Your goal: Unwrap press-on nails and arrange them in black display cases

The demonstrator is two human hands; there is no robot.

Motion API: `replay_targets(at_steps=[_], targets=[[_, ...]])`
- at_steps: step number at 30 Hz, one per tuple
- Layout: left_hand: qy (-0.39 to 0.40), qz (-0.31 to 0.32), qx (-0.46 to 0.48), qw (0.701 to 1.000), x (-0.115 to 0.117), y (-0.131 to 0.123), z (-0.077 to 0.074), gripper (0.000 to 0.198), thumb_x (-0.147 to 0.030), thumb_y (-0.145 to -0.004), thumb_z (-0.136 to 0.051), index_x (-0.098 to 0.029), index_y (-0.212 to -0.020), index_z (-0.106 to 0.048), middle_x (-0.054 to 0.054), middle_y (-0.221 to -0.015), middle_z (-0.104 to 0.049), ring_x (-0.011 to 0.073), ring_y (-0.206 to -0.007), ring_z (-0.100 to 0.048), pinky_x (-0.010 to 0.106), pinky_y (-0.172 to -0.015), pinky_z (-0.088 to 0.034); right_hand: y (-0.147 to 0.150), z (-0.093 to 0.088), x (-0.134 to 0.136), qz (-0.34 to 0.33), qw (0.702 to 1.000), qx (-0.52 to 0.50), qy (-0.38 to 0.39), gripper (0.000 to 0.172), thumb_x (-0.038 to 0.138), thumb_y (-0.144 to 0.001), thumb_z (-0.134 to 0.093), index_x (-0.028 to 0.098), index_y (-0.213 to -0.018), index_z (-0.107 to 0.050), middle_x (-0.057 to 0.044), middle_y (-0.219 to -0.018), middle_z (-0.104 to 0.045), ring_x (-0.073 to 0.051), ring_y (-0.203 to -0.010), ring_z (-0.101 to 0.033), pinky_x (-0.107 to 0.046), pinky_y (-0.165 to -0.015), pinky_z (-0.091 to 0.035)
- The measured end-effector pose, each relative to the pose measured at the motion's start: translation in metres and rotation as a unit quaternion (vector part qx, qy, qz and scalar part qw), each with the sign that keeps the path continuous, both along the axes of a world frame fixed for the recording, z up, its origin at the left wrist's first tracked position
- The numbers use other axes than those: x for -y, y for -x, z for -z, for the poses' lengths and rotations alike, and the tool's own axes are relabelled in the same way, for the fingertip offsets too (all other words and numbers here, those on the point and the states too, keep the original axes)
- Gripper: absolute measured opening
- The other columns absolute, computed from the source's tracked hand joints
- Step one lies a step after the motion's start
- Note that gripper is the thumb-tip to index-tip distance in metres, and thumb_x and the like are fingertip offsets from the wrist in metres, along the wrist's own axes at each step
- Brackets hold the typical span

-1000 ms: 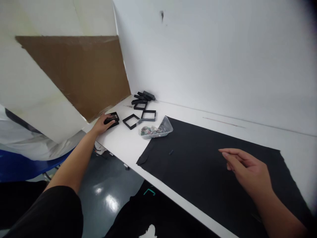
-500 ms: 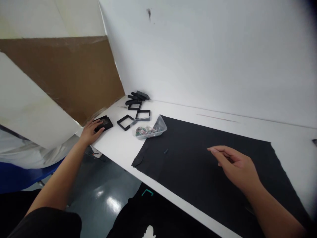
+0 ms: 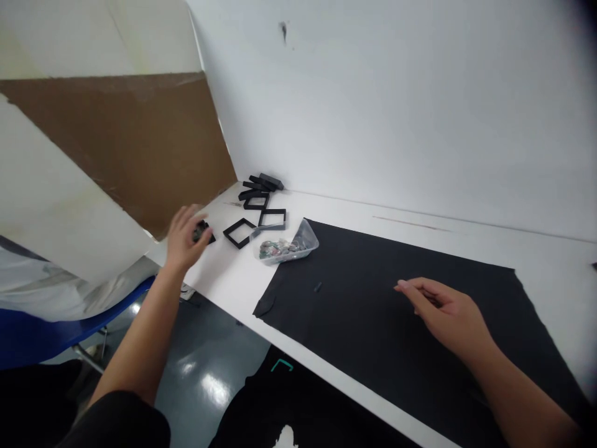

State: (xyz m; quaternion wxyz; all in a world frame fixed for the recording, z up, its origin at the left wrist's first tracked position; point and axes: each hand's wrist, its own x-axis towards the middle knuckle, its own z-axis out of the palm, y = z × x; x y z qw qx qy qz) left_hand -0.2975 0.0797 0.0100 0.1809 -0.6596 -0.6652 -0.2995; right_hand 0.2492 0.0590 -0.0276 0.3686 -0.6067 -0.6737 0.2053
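Note:
My left hand (image 3: 185, 239) hovers over the left end of the table, its fingers spread and slightly blurred. Behind it, partly hidden, lies a small black frame (image 3: 210, 239), one of several. Above the black mat (image 3: 359, 311) my right hand (image 3: 445, 308) stays with thumb and fingertips pressed together. Whether anything is pinched there cannot be made out. A small dark piece (image 3: 318, 287) rests on the mat's left part. Between the hands, a clear plastic tub (image 3: 305, 241) at the mat's corner holds several small wrapped items.
Open square black frames (image 3: 239, 233) lie left of the tub, with a pile of black frames (image 3: 265, 182) behind them in the corner. A white wall (image 3: 396, 112) rises at the back and a brown board (image 3: 130, 143) at the left. The white table (image 3: 219, 274) ends at a front edge.
My left hand has come up off the black frame at the table's left end and moved slightly right, fingers spreading. My right hand keeps nearly the same pose; the view has shifted slightly.

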Motion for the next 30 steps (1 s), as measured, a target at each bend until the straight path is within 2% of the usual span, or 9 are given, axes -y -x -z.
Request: replay_targets(at_steps=[2,4,8,11,16,21,24,27,30], targets=[[0.117,0.060,-0.088,0.987,-0.007,-0.028,-0.005,0.035,-0.046,-0.096,-0.057,-0.026,-0.119,-0.075,0.005,-0.151,-0.060,0.0319,-0.159,-0.026,0.056,-0.130,-0.020,0.001,-0.002,0.001,-0.012,1.000,0.013,0.000,0.043,0.065,-0.086,-0.059,0.025,-0.073,-0.072,0.001,-0.057,-0.062,-0.018,-0.052,-0.058,-0.030,-0.051,-0.041],[0.177,0.058,-0.120,0.975,-0.014,-0.050,-0.003,0.029,-0.044,-0.089,-0.068,-0.025,-0.108,-0.079,0.005,-0.147,-0.063,0.0378,-0.158,-0.026,0.061,-0.130,-0.014,0.001,-0.004,0.003,-0.028,0.999,0.026,0.000,0.047,0.064,-0.088,-0.058,0.025,-0.064,-0.065,0.002,-0.054,-0.058,-0.016,-0.051,-0.054,-0.029,-0.051,-0.038],[0.191,0.038,-0.111,0.974,-0.021,-0.074,0.007,0.024,-0.038,-0.093,-0.064,-0.023,-0.104,-0.080,0.008,-0.126,-0.075,0.0348,-0.141,-0.054,0.055,-0.121,-0.037,0.002,-0.007,0.006,-0.060,0.997,0.042,0.003,0.054,0.065,-0.092,-0.055,0.024,-0.057,-0.053,0.004,-0.052,-0.047,-0.013,-0.049,-0.045,-0.028,-0.051,-0.034],[0.183,0.011,-0.099,0.978,-0.016,-0.076,0.003,0.023,-0.033,-0.093,-0.062,-0.021,-0.104,-0.079,0.009,-0.120,-0.078,0.0320,-0.124,-0.066,0.047,-0.107,-0.050,0.004,-0.009,0.007,-0.084,0.995,0.045,0.010,0.054,0.065,-0.093,-0.054,0.024,-0.058,-0.052,0.004,-0.052,-0.044,-0.013,-0.050,-0.041,-0.029,-0.051,-0.032],[0.122,-0.062,-0.064,0.989,0.019,-0.069,-0.029,0.022,-0.031,-0.094,-0.060,-0.022,-0.105,-0.077,0.007,-0.125,-0.076,0.0318,-0.121,-0.067,0.044,-0.098,-0.055,0.010,-0.014,0.012,-0.125,0.992,0.025,0.018,0.053,0.064,-0.092,-0.056,0.024,-0.058,-0.048,0.004,-0.056,-0.046,-0.013,-0.053,-0.042,-0.028,-0.053,-0.034],[-0.007,-0.131,0.025,0.991,0.088,-0.083,-0.058,0.023,-0.037,-0.097,-0.059,-0.022,-0.107,-0.072,0.005,-0.134,-0.071,0.0273,-0.105,-0.073,0.040,-0.085,-0.058,0.013,-0.017,0.009,-0.117,0.993,-0.019,0.010,0.051,0.065,-0.091,-0.058,0.024,-0.059,-0.057,0.003,-0.054,-0.049,-0.014,-0.052,-0.041,-0.029,-0.052,-0.032],[-0.054,-0.026,0.143,0.988,0.123,-0.119,-0.058,0.017,-0.037,-0.094,-0.066,-0.023,-0.101,-0.070,0.003,-0.133,-0.071,0.0140,-0.071,-0.071,0.032,-0.073,-0.058,0.013,-0.020,0.005,-0.102,0.992,-0.069,0.005,0.052,0.068,-0.090,-0.056,0.024,-0.063,-0.061,0.003,-0.052,-0.048,-0.014,-0.050,-0.043,-0.029,-0.050,-0.035],[-0.078,0.164,0.234,0.955,0.130,-0.175,-0.040,0.011,-0.029,-0.096,-0.065,-0.023,-0.104,-0.067,0.007,-0.130,-0.070,0.0170,-0.095,-0.072,0.027,-0.075,-0.058,0.015,-0.032,0.013,-0.130,0.985,-0.118,0.006,0.053,0.074,-0.088,-0.056,0.023,-0.078,-0.069,0.000,-0.060,-0.056,-0.016,-0.056,-0.053,-0.030,-0.054,-0.045],[0.015,0.337,0.287,0.897,0.107,-0.243,-0.018,0.011,-0.024,-0.099,-0.058,-0.022,-0.110,-0.060,0.011,-0.135,-0.064,0.0207,-0.115,-0.067,0.027,-0.077,-0.057,0.012,-0.051,0.030,-0.203,0.968,-0.146,0.017,0.076,0.085,-0.088,-0.035,0.021,-0.103,-0.073,-0.005,-0.071,-0.065,-0.020,-0.063,-0.062,-0.034,-0.059,-0.053]])
